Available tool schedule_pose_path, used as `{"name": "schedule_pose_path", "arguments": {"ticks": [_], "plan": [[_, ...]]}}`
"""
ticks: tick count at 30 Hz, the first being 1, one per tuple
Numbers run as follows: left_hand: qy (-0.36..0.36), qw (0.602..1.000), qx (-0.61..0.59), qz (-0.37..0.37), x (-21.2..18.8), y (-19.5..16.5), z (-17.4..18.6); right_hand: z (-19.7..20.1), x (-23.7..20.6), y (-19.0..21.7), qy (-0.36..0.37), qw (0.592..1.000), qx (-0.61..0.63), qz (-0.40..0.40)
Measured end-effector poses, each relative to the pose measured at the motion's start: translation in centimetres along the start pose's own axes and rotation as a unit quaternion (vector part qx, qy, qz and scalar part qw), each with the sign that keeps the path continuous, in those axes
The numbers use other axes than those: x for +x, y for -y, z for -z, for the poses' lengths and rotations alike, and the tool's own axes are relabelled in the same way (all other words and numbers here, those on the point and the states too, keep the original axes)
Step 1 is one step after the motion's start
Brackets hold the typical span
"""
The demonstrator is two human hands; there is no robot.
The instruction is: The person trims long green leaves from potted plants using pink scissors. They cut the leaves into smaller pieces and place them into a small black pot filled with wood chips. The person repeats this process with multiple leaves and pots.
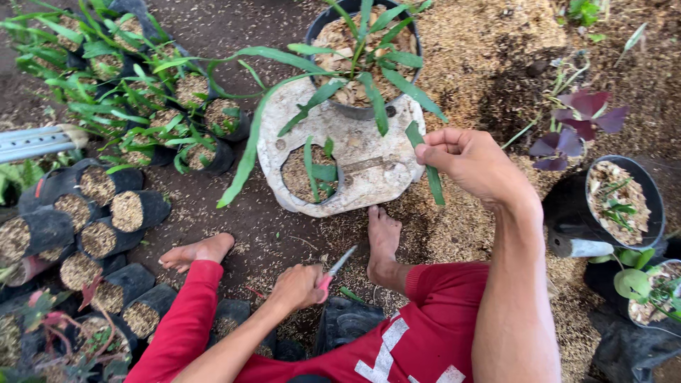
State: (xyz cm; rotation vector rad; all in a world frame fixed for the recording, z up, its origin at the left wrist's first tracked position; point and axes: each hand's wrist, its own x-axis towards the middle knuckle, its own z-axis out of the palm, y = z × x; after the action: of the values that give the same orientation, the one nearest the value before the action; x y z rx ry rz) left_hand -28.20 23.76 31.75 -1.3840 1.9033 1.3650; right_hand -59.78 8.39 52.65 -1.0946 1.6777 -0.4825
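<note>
- Green leaf strip point(428, 170), long and narrow, dangles from the right hand point(472, 164), pinched at its top end between thumb and fingers, just in front of the black pot point(333, 99) of leafy plants.
- Limp and featherweight, I'd judge; it bends and tears easily, so a grip near the top suits it.
- Left hand point(296, 286) is clenched round pink-handled scissors point(333, 268), low by the bare feet on husk-strewn ground point(468, 64).
</note>
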Motion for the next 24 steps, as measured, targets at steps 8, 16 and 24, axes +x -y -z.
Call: {"name": "schedule_pose_path", "arguments": {"ticks": [8,16,24], "plan": [[-0.019,0.951,0.306,0.041,4.8,5.5,-5.8,-3.2,-1.0,2.6,0.18,0.982,-0.007,0.049],[-0.258,0.929,-0.25,-0.093,-5.3,-2.1,6.2,-8.4,-1.4,3.7,0.293,0.916,-0.27,0.047],[-0.156,0.869,-0.395,-0.254,-8.5,-2.9,11.1,-13.0,-2.0,3.7,0.267,0.887,-0.364,0.094]]}}
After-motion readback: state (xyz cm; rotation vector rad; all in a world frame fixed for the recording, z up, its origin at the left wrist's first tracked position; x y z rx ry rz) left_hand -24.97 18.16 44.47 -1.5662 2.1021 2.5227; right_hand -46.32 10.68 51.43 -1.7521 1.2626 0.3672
